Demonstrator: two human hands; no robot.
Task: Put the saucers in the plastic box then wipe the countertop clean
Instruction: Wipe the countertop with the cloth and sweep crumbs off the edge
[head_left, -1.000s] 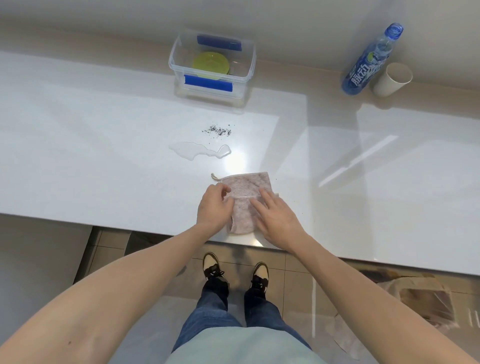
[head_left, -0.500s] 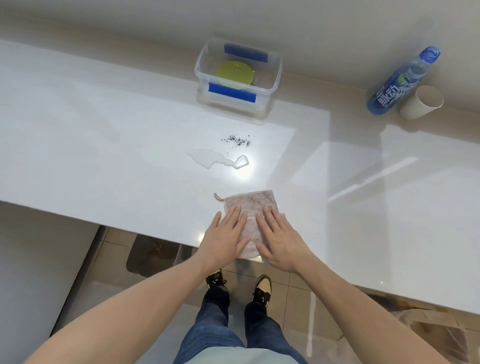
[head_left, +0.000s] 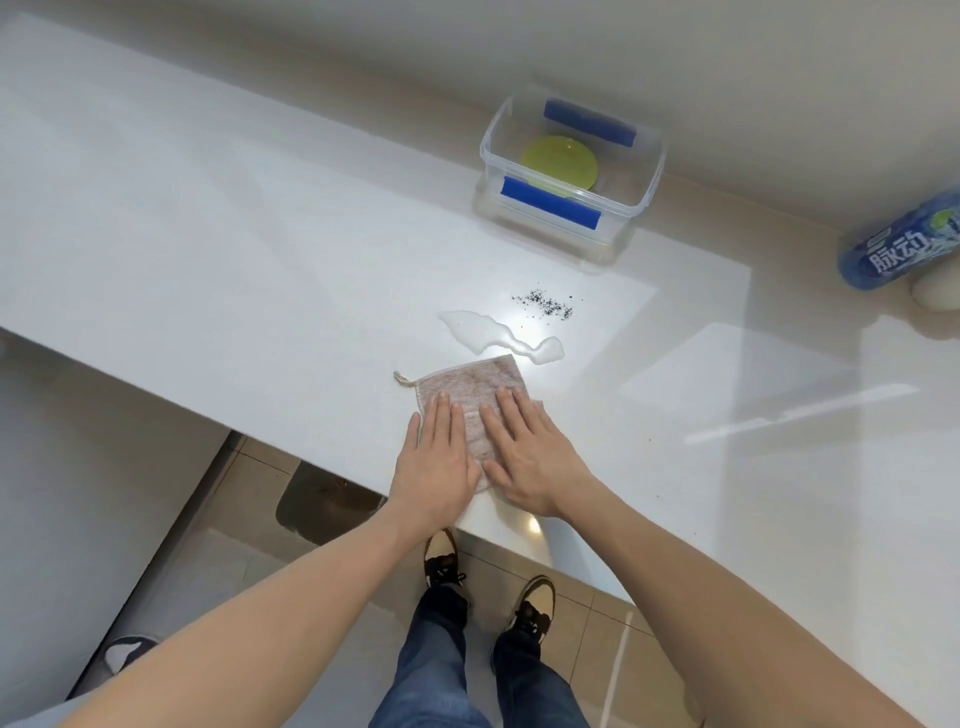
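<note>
Left hand (head_left: 439, 457) and right hand (head_left: 524, 457) flat, fingers straight, pressing cloth (head_left: 470, 397) on tabletop (head_left: 234, 260). Spill (head_left: 493, 332) just beyond cloth's far edge; specks (head_left: 545, 304) farther. Saucer (head_left: 558, 163) inside plastic box (head_left: 649, 176).

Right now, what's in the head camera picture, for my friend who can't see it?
Both hands, left hand and right hand, press flat on a cloth on a white countertop, just before a puddle and dark crumbs. Behind sits a plastic box holding a green saucer.

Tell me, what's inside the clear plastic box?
Inside the plastic box a yellow-green saucer lies on the bottom. The blue clip on the near wall covers its front edge, and whether more saucers sit beneath it cannot be seen.
</note>
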